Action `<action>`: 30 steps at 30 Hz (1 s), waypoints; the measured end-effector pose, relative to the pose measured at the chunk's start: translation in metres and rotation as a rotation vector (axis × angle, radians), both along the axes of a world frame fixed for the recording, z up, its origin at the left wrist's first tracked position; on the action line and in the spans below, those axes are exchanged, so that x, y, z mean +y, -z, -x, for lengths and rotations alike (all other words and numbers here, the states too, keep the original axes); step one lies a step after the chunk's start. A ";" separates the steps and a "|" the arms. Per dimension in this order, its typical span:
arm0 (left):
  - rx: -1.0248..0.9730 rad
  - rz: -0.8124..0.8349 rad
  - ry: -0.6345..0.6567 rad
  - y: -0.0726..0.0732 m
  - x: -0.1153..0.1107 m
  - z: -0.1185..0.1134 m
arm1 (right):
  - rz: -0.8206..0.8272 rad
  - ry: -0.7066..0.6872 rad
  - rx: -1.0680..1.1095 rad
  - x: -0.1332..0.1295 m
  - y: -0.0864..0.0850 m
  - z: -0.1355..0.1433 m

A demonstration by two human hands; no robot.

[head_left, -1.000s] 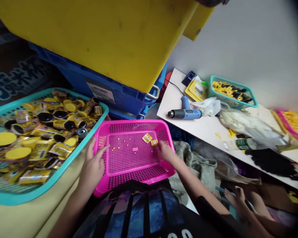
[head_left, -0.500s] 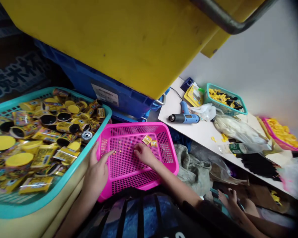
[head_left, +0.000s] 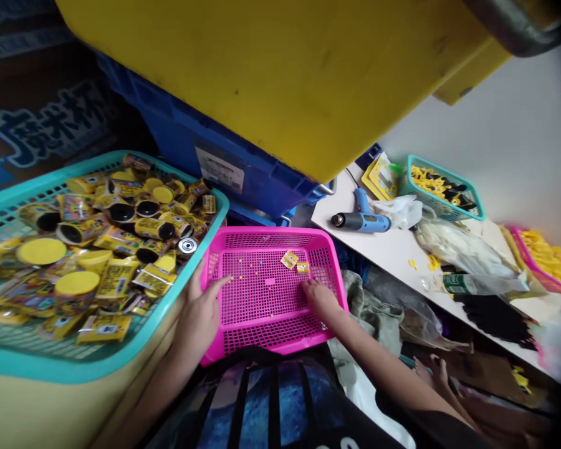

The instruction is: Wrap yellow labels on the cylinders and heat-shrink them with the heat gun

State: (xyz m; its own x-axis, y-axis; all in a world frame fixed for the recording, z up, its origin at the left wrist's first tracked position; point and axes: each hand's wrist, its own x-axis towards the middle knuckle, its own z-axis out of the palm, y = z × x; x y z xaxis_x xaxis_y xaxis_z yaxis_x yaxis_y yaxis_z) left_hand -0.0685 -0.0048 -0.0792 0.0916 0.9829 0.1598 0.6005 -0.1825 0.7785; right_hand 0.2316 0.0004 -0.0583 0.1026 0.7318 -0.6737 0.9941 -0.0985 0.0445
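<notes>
- Pink basket (head_left: 271, 231): on the lap, beside the filled teal basket (head_left: 65, 371); inside it, two small yellow packets (head_left: 288, 259) and scattered coloured specks (head_left: 260, 262)
- Left hand (head_left: 199, 319): open, digits spread across the left rim; I see nothing gripped
- Right hand (head_left: 321, 302): fingers bent down inside, near the packets; I cannot tell whether they hold anything
- Risk, my judgement: lap support looks uneven, so a knee shift or a push on one side could tip the basket and slide its contents
- Risk: specks are tiny; a sweeping finger could scatter them
- Risk: left forearm lies close to the teal rim; a knock could dislodge piled tubs (head_left: 77, 284)
</notes>
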 end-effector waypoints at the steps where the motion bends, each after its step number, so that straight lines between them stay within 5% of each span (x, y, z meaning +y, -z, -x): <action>1: 0.005 0.007 -0.002 0.000 0.000 0.000 | -0.009 -0.008 0.027 -0.002 0.001 0.006; 6: 0.032 0.024 -0.005 -0.003 -0.001 0.002 | -0.020 -0.139 0.400 0.005 0.001 0.046; 13: 0.091 0.052 0.021 -0.004 0.001 0.009 | -0.294 -0.350 0.706 0.076 0.027 0.078; 17: 0.104 0.068 0.035 -0.007 0.003 0.012 | -0.204 -0.599 0.849 0.057 0.042 0.069; 21: 0.105 0.070 0.040 -0.008 0.004 0.012 | -0.099 -0.761 0.947 0.028 0.035 0.059; 27: 0.110 0.062 0.027 -0.004 0.004 0.013 | -0.229 -0.608 0.912 0.056 0.045 0.103; 30: 0.107 0.062 0.027 -0.005 0.004 0.014 | -0.159 -0.645 0.944 0.048 0.050 0.117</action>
State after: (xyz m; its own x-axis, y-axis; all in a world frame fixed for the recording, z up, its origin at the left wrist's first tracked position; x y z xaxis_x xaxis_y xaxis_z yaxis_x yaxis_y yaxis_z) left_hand -0.0825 -0.0008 -0.0741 0.1312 0.9876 0.0865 0.6763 -0.1530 0.7206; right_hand 0.1150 0.0481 -0.1083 -0.8168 0.5485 -0.1787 0.4927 0.5021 -0.7107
